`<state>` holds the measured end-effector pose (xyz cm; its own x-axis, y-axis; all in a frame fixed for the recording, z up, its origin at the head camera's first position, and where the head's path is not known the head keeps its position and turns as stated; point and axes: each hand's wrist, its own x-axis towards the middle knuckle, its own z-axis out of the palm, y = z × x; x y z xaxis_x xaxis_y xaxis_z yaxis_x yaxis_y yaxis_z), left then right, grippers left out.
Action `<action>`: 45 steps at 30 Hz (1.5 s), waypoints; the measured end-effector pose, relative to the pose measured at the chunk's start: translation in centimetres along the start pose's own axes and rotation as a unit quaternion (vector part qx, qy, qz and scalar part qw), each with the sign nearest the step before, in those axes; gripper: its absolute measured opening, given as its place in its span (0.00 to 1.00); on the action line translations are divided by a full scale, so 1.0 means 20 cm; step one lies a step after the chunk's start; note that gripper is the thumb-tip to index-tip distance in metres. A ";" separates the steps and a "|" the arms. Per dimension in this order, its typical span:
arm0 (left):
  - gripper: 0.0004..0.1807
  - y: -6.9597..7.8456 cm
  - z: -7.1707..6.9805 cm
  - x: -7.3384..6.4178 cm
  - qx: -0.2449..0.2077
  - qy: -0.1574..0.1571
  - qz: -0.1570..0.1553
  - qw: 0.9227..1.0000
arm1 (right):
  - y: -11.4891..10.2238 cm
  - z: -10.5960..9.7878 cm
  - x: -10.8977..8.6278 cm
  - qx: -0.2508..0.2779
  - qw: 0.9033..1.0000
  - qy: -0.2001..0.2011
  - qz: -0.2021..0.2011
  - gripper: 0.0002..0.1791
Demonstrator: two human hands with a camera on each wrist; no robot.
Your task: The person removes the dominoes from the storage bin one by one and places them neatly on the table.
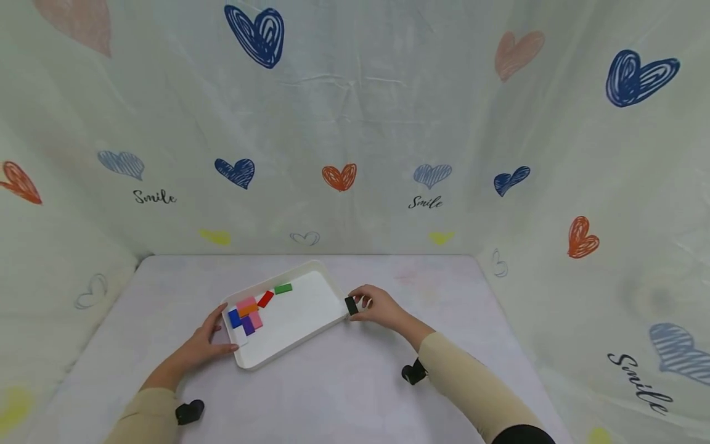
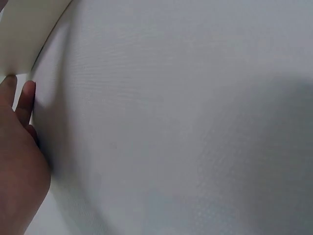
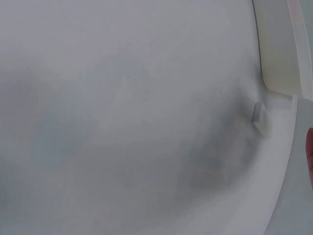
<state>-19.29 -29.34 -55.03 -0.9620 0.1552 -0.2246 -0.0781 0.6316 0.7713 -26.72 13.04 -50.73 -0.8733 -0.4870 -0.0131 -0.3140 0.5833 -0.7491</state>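
Note:
A white rectangular tray (image 1: 294, 339) lies at an angle on the table. At its left end rests my left hand (image 1: 199, 345), thumb and fingers spread along the short wall. My right hand (image 1: 383, 308) pinches a small black block (image 1: 352, 305) between thumb and fingers, right at the tray's right corner. Grouped in the tray's left part are blue (image 1: 235, 318), orange (image 1: 248, 311), purple (image 1: 247, 325), white (image 1: 240, 336) and two pink blocks (image 1: 256, 319). Toward the far wall sit a red block (image 1: 265, 299) and a green block (image 1: 283, 288).
A pale table (image 1: 333, 401) carries the tray. In the right wrist view, a small whitish piece (image 3: 259, 119) sits beside the tray corner (image 3: 281, 73). Behind the table hangs a curtain (image 1: 377, 123) printed with hearts and lettering.

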 end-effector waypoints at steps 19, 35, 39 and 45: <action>0.65 0.01 0.03 0.00 0.004 0.019 -0.023 1.000 | 0.29 -0.01 -0.07 -0.007 0.994 0.071 0.085 0.27; 0.64 0.02 0.02 0.00 0.013 0.022 -0.023 0.999 | 0.38 0.01 -0.04 0.045 0.988 0.085 0.124 0.27; 0.64 0.03 0.02 0.00 0.019 0.023 -0.030 0.999 | 0.39 0.03 -0.03 0.011 0.991 0.079 0.104 0.27; 0.63 0.03 0.02 -0.01 0.006 0.015 -0.037 0.999 | 0.38 0.04 -0.02 -0.010 0.991 0.082 0.103 0.27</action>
<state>-19.08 -28.72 -54.78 -0.9611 0.0857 -0.2626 -0.1457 0.6503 0.7455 -28.48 17.19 -56.92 -0.9681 -0.2446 -0.0546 -0.1288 0.6725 -0.7288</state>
